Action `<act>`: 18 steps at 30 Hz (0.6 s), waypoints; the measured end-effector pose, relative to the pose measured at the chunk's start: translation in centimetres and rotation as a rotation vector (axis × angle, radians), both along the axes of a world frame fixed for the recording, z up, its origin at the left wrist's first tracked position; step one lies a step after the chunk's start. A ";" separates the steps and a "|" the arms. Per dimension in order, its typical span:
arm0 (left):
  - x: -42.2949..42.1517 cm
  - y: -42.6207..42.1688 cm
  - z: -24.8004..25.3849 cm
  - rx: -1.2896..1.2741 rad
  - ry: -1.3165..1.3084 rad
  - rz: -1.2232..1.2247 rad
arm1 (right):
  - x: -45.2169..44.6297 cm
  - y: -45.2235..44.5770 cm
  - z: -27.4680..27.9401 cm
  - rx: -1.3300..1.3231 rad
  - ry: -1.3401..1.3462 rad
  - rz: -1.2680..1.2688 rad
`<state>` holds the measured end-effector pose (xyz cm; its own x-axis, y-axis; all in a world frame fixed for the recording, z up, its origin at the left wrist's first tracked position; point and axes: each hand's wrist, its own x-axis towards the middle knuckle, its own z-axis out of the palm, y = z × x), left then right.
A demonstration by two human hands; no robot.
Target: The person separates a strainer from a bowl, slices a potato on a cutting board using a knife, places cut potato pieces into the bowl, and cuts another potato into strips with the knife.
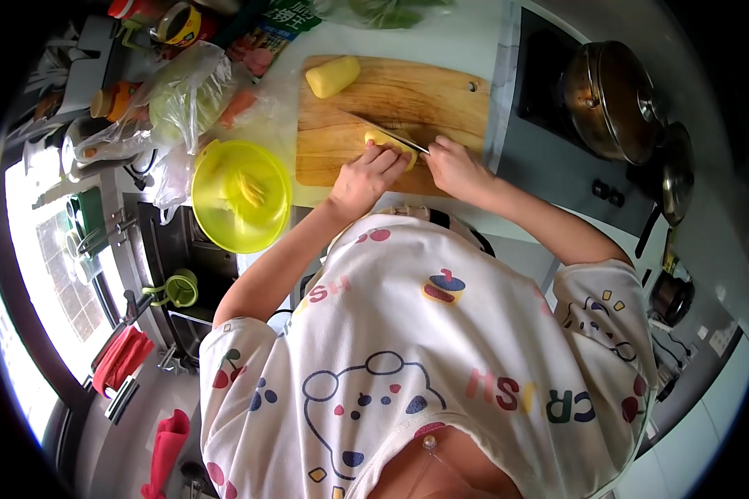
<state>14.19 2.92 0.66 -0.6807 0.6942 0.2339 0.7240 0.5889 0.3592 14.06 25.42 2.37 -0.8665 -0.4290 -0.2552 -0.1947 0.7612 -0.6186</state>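
Note:
On a wooden cutting board [441, 96], my left hand [364, 176] presses its fingertips on a peeled yellow potato piece [378, 137], holding it down. My right hand [458, 169] is closed around the handle of a kitchen knife [406, 142]. The knife's blade lies along the potato piece, pointing to the far left; how deep it sits cannot be told. Another peeled yellow potato [333, 76] rests at the board's far left corner, apart from both hands. Left of the board, a yellow-green bowl [212, 229] holds pale yellow strips [248, 190].
A lidded pot [603, 100] stands on the dark cooktop [541, 145] at right. Plastic bags with a green vegetable [187, 100] crowd the left counter, beside jars [183, 25] and a packet [270, 37]. The sink [212, 291], with a green cup [181, 289], lies below the bowl.

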 end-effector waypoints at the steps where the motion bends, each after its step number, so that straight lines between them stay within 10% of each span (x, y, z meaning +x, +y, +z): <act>1: 0.0 0.0 0.1 0.004 -0.001 -0.001 | 0.0 0.1 0.2 -0.014 0.014 0.006; 18: 0.2 -0.1 0.2 0.023 -0.028 0.001 | 1.1 1.0 6.7 0.094 0.001 0.023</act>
<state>14.38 2.82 0.88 -0.6881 0.6879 0.2310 0.7128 0.5812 0.3925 15.11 26.42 9.03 -0.8573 -0.4225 -0.2941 -0.2132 0.8114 -0.5443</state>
